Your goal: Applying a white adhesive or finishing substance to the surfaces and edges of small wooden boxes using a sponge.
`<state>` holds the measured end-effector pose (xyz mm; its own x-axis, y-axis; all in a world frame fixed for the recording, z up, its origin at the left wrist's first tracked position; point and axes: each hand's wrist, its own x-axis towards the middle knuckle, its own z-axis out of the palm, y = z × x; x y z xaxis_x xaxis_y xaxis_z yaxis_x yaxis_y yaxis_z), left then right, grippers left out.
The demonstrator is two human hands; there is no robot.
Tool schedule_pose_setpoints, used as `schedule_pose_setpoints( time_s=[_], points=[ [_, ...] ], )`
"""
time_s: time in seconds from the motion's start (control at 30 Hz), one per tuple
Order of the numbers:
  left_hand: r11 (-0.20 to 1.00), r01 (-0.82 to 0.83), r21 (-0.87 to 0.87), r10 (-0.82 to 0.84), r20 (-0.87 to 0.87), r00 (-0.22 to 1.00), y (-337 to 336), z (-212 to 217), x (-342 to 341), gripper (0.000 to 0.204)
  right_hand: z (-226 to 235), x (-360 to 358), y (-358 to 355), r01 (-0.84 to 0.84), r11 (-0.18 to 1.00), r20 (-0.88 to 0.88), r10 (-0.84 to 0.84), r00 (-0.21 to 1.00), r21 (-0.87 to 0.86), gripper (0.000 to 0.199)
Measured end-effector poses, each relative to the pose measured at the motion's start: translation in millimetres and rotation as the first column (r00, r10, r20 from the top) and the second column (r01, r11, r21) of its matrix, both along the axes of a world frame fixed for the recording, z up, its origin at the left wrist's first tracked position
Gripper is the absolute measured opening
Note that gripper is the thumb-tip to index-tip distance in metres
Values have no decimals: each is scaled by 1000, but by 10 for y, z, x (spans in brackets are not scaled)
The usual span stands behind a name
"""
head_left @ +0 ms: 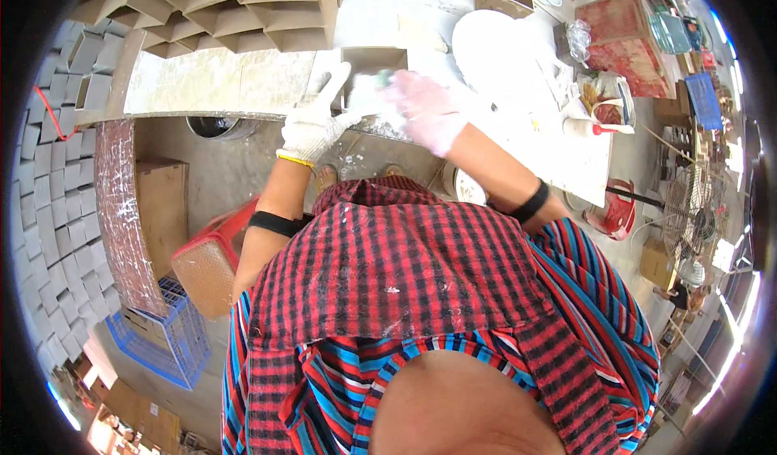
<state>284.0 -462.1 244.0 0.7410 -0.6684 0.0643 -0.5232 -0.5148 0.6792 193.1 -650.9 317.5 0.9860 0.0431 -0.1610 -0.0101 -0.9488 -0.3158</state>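
Note:
My left hand [314, 119], in a white work glove with a yellow cuff band, presses against a small open brown box [374, 60] on the workbench [218, 79]. My right hand [426, 109], in a thin pale pink glove, is blurred and holds a whitish sponge-like pad [368, 97] against the front of that box. Both forearms wear black bands. A red and black checked apron covers my front.
Rows of open brown boxes [202, 6] stand at the back of the bench. A white round plate [498, 42] and a squeeze bottle [587, 128] lie to the right. A red stool [209, 261], blue crate [174, 338] and floor fan [696, 216] stand below.

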Motion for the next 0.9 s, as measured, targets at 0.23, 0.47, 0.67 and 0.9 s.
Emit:
schedule_pose_setpoints(
  time_s=[0.23, 0.47, 0.67, 0.9],
  points=[
    [991, -46, 126, 28, 140, 990, 7, 33, -44, 79, -53, -243, -337, 11, 1000, -122, -10, 993, 3, 33],
    [952, 251, 175, -306, 533, 788, -194, 96, -584, 60, -140, 291, -566, -332, 932, 398, 363, 842, -147, 35],
    [853, -78, 516, -393, 733, 555, -396, -205, -697, 48, -58, 938, 224, -437, 891, -200, 409, 890, -125, 32],
    [932, 111, 345, -283, 502, 817, -438, 11, -656, 49, -105, 1157, -56, -298, 945, 119, 314, 942, -133, 22]
  ],
)
